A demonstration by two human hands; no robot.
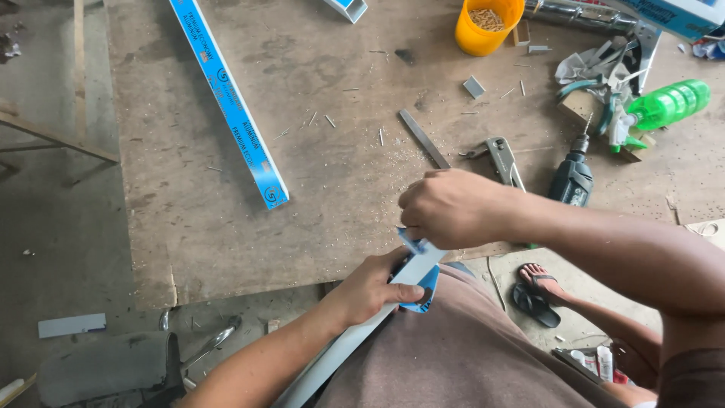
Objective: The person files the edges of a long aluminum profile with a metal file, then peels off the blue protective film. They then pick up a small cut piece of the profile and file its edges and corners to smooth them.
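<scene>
My left hand (371, 290) grips a long grey aluminium profile (343, 344) that rests across my lap and runs down to the lower left. Blue protective film (423, 291) hangs loose at its upper end. My right hand (447, 207) is closed just above that end, pinching a strip of the blue film (412, 242) between its fingers. Both hands are at the near edge of a plywood worktable (317, 189).
On the table lie a long blue-filmed profile (229, 100), a steel ruler (423, 138), a hand riveter (501, 160), a dark drill (572, 178), an orange cup of small fasteners (487, 24), a green spray bottle (664, 106). My sandalled foot (538, 291) is on the floor.
</scene>
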